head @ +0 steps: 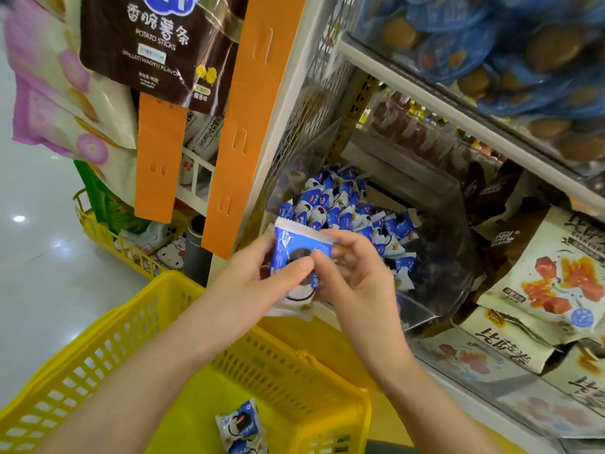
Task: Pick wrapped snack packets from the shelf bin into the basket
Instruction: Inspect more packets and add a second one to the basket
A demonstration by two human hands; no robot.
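A blue-and-white wrapped snack packet (296, 247) is held upright between both hands, just in front of the clear shelf bin (435, 257). My left hand (258, 286) grips its left side, thumb across the front. My right hand (357, 276) pinches its right edge with thumb and fingers. The bin holds several more of the same blue-and-white packets (340, 204). Below the hands stands the yellow plastic basket (108, 348), with two or three packets (240, 427) lying at its bottom.
Beige snack bags (563, 270) fill the shelf to the right of the bin. A higher shelf holds blue round-lidded cups (491, 50). Orange hanging strips (242, 126) and snack bags hang at the left. A second yellow basket (98, 227) sits on the floor behind.
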